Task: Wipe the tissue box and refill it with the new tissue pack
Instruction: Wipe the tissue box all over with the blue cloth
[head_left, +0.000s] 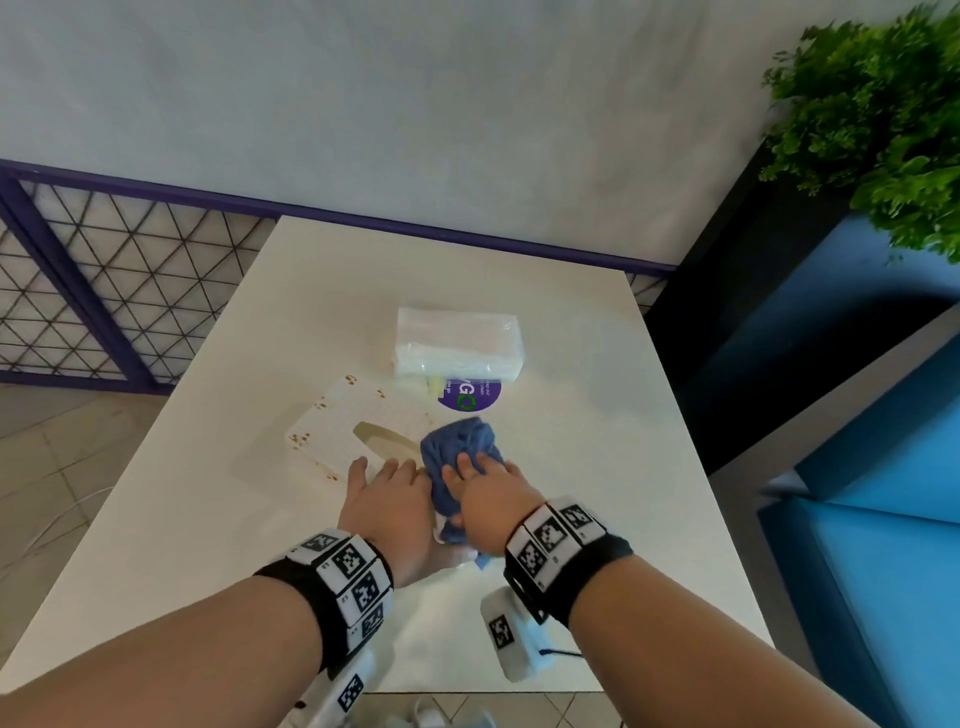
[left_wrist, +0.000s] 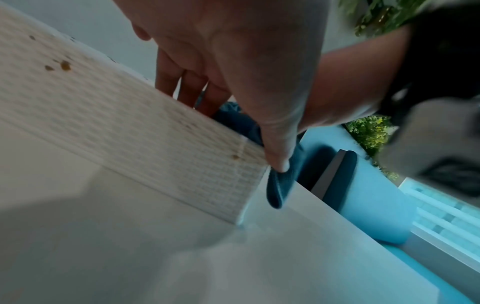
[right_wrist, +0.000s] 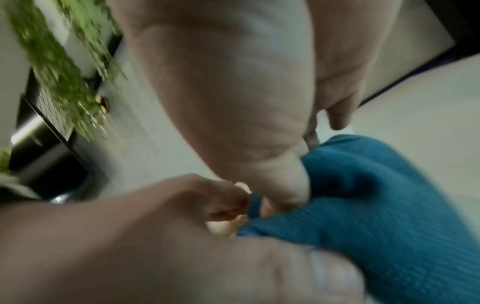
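Note:
The white tissue box (head_left: 337, 431), flecked with brown spots, lies on the table with its oval slot facing up. My left hand (head_left: 387, 486) rests on its near edge, fingers straight over the top and thumb (left_wrist: 279, 162) down at the box's corner. My right hand (head_left: 480, 480) grips a bunched blue cloth (head_left: 460, 441) and presses it onto the box's right end. In the right wrist view the thumb (right_wrist: 283, 181) digs into the cloth (right_wrist: 376, 205). The new tissue pack (head_left: 457, 338), in clear wrap, lies just beyond the box.
A round purple sticker (head_left: 475, 395) sits on the white table (head_left: 597, 405) between pack and box. To the right are blue seats (head_left: 883, 545) and a green plant (head_left: 878, 114). A purple wire-mesh railing (head_left: 104, 291) runs at the left, with a wall behind.

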